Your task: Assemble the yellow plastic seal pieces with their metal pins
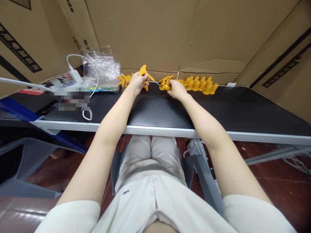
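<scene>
Both hands are out over the black table [157, 111], near its back edge, upper middle of the frame. Left hand [138, 84] is closed around a yellow handle [143, 69]; the grip end pokes up above the fist and a thinner yellow shaft angles down to the right. Right hand [178, 90] is narrow, fingers bent down onto a yellow piece [166, 87] just right of the frame's center line. Can't tell if it's properly gripped or only being touched. There's a little metal spiral [157, 83] in the gap between the hands, though it's too small to tell which part it belongs to.

Just left of the left hand there's a jumbled yellow pile [124, 78] with metal coils in it. Right of the right hand, a cluster of yellow cups [206, 86] stands close together with their narrow ends up, some leaning a bit.

Over at upper left you've got crinkly clear plastic [103, 68] and a white plug [76, 75] with a looping cord. Cardboard [150, 32] walls in the back.
</scene>
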{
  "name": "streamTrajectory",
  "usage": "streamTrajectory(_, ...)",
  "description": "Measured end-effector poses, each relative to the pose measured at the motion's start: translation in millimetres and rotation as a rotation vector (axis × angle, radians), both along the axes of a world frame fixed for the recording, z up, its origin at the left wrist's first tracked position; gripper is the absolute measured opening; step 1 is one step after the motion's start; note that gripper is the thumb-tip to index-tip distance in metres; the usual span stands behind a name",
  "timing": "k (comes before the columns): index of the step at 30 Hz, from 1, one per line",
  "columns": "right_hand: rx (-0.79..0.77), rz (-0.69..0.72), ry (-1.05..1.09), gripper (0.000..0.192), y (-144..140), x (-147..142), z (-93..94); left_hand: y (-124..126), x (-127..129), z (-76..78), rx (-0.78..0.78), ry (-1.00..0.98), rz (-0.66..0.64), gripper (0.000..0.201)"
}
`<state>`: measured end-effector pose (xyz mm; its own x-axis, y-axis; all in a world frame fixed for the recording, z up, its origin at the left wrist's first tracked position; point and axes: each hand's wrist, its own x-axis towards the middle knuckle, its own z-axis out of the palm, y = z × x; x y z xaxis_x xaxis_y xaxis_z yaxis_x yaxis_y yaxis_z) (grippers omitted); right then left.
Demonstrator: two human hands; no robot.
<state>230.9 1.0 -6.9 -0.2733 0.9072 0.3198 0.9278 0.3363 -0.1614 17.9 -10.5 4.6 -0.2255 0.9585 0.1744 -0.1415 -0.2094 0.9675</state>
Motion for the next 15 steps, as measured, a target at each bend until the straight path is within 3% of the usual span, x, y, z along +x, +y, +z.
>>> streamTrajectory(4, 0.033, 0.037, 0.023, 0.032, -0.7, -4.1, -2.1, 0.4, -3.4, -0.5, -0.013, 0.051, -0.031, 0.013)
streamTrajectory(10, 0.048, 0.122, 0.131, 0.032, 2.3, -5.3, -2.3, -6.9, -0.2, 3.0, -0.037, 0.003, -0.066, 0.016)
streamTrajectory(15, 0.059, 0.147, 0.129, 0.034, 0.1, -5.9, -0.9, -17.6, 6.5, 6.3, -0.141, 0.081, -0.184, 0.016)
